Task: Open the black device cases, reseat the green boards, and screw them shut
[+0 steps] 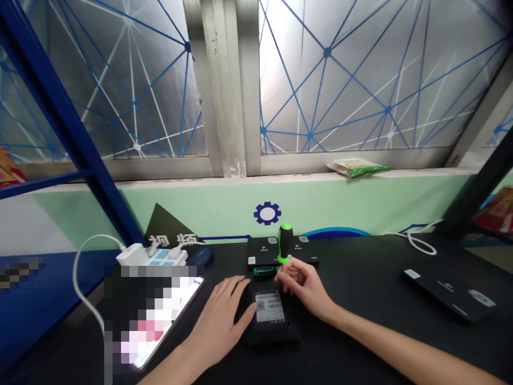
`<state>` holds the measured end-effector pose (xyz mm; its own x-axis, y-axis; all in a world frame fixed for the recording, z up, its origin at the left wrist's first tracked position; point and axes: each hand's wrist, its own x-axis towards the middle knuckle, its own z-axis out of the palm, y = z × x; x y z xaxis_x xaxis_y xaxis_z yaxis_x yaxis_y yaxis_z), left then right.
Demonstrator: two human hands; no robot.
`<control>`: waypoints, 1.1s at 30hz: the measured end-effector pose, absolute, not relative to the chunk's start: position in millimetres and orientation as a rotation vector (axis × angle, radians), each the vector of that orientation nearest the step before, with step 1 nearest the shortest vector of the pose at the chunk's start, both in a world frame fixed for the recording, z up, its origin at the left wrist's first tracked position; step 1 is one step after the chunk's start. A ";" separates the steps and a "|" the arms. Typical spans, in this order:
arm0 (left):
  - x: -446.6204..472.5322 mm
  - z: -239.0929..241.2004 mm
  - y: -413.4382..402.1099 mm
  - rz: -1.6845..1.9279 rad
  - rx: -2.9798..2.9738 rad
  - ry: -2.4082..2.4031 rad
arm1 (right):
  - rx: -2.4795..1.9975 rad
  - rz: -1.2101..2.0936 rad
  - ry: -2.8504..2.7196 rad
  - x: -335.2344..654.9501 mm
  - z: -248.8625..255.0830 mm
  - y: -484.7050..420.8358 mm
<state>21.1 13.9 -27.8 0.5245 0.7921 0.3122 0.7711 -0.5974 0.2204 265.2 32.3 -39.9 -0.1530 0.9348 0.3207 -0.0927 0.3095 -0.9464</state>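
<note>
Labelled black device [272,328], “视频” lettering [186,239]

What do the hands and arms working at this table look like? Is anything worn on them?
These are a person's: the left hand and the right hand are ungloved, with slender fingers and no visible ring. The left forearm and right forearm show no sleeve, watch or bracelet.
</note>
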 end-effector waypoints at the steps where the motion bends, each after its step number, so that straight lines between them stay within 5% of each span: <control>1: 20.8 -28.3 13.9 0.590 2.690 1.389 | -0.845 1.113 -1.414 265.3 -39.6 31.8; 33: 19.1 -21.8 13.8 0.551 2.735 1.378 | -0.875 0.993 -1.488 263.2 -34.9 28.0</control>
<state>19.1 13.8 -21.8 0.5453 0.7836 0.2977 0.7729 -0.6075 0.1833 263.2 28.0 -34.9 -0.1365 0.9174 0.3739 0.0070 0.3783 -0.9257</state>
